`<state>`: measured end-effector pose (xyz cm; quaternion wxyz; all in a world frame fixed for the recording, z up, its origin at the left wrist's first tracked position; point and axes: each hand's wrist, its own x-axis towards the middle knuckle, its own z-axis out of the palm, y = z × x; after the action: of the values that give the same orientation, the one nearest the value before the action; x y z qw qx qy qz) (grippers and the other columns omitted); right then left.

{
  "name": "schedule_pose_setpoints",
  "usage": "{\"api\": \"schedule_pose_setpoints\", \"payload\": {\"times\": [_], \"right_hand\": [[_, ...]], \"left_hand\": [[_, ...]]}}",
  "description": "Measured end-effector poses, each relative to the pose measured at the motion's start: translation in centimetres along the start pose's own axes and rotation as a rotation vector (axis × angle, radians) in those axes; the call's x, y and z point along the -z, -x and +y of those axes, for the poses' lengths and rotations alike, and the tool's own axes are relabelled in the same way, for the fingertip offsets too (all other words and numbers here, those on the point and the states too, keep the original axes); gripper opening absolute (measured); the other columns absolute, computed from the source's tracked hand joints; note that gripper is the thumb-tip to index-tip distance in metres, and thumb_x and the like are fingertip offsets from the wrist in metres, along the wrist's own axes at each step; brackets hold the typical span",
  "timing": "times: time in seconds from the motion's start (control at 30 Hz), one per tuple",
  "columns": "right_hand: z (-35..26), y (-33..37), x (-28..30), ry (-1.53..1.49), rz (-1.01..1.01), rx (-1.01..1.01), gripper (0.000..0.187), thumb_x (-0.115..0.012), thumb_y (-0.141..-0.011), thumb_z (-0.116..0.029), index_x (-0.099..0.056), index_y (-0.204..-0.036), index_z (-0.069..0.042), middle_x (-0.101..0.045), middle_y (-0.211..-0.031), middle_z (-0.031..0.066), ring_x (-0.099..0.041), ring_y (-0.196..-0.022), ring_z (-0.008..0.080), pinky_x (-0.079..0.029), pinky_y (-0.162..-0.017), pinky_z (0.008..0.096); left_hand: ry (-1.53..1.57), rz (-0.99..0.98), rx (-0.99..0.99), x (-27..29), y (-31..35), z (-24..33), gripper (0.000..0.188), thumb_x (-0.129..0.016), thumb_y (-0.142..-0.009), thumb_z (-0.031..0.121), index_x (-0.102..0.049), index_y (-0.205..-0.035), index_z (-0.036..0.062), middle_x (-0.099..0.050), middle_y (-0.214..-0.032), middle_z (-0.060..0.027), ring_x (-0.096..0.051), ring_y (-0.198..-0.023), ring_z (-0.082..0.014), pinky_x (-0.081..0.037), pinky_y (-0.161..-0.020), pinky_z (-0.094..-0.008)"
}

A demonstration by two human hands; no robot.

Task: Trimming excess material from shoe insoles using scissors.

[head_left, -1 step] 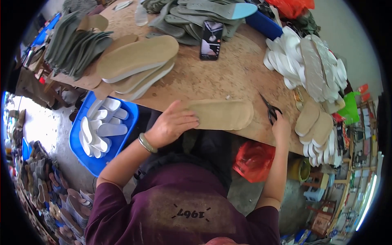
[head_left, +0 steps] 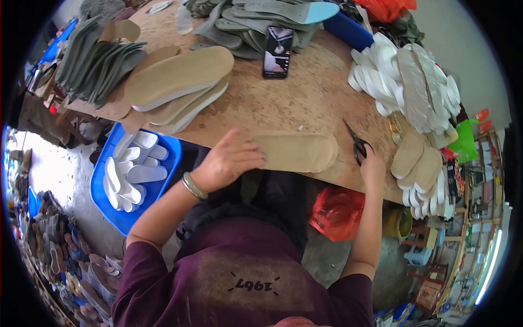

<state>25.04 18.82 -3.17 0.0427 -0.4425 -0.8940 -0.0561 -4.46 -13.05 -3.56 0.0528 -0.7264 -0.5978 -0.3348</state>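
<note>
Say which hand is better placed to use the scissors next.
Probably the right hand: it is at the handle end of the black scissors, while the left hand is at the tan insole.

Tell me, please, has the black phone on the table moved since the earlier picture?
No. The phone keeps its place against the pile of grey soles; both appear slightly further left, so probably only the view shifted.

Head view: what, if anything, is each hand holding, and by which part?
Right hand holds the black scissors by the handles; left hand touches the left end of the tan insole, grip unclear.
</note>
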Motion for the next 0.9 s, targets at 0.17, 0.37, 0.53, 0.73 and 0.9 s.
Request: {"api": "schedule_pose_setpoints", "payload": {"times": [0.17, 0.37, 0.53, 0.73, 0.9], "right_hand": [[0.9, 0.0, 0.2, -0.085, 0.052, 0.011, 0.049, -0.058, -0.078, -0.003, -0.052, -0.127, -0.008, -0.063, -0.097, 0.0192, -0.062, -0.090, 0.0362, -0.049, -0.080, 0.0459], [1.0, 0.6, 0.7, -0.980, 0.127, -0.249, 0.058, -0.057, -0.075, 0.002, -0.046, -0.131, -0.007, -0.059, -0.101, 0.0128, -0.062, -0.084, 0.0264, -0.051, -0.075, 0.0380], [-5.8, 1.3, 2.0, -2.219, 0.198, 0.138, 0.060, -0.058, -0.080, -0.007, -0.041, -0.137, -0.007, -0.055, -0.106, 0.0093, -0.056, -0.096, 0.0225, -0.046, -0.085, 0.0375], [-12.1, 0.4, 1.4, -2.241, -0.102, 0.267, 0.056, -0.062, -0.084, -0.010, -0.044, -0.137, -0.007, -0.059, -0.103, 0.0090, -0.056, -0.092, 0.0189, -0.045, -0.086, 0.0331], [-13.3, 1.2, 3.1, -1.537, -0.190, 0.282, 0.039, -0.059, -0.087, -0.002, -0.057, -0.126, -0.005, -0.066, -0.097, 0.0069, -0.061, -0.090, 0.0150, -0.047, -0.084, 0.0295]], "left_hand": [[-0.262, -0.129, 0.043, 1.4, -3.5, -2.9, 0.026, -0.063, -0.080, 0.011, -0.067, -0.106, 0.0143, -0.065, -0.116, -0.0029, -0.056, -0.119, -0.0214, -0.029, -0.110, -0.0543], [-0.086, -0.024, 0.103, -4.0, -4.2, 2.1, 0.038, -0.068, -0.082, 0.024, -0.061, -0.116, 0.0094, -0.060, -0.124, -0.0072, -0.051, -0.124, -0.0232, -0.032, -0.109, -0.0475], [-0.132, -0.075, 0.094, -6.0, -5.6, 3.9, 0.043, -0.072, -0.078, 0.026, -0.059, -0.117, 0.0108, -0.057, -0.126, -0.0047, -0.049, -0.123, -0.0230, -0.034, -0.106, -0.0460], [-0.110, 0.024, 0.069, -7.5, -5.1, 3.1, 0.032, -0.063, -0.083, 0.022, -0.059, -0.113, 0.0112, -0.057, -0.122, -0.0056, -0.048, -0.123, -0.0221, -0.034, -0.103, -0.0450], [-0.201, 0.061, 0.013, -8.1, -4.6, 2.3, 0.034, -0.056, -0.082, 0.017, -0.058, -0.116, 0.0110, -0.056, -0.124, -0.0051, -0.049, -0.122, -0.0216, -0.036, -0.101, -0.0438]]}}
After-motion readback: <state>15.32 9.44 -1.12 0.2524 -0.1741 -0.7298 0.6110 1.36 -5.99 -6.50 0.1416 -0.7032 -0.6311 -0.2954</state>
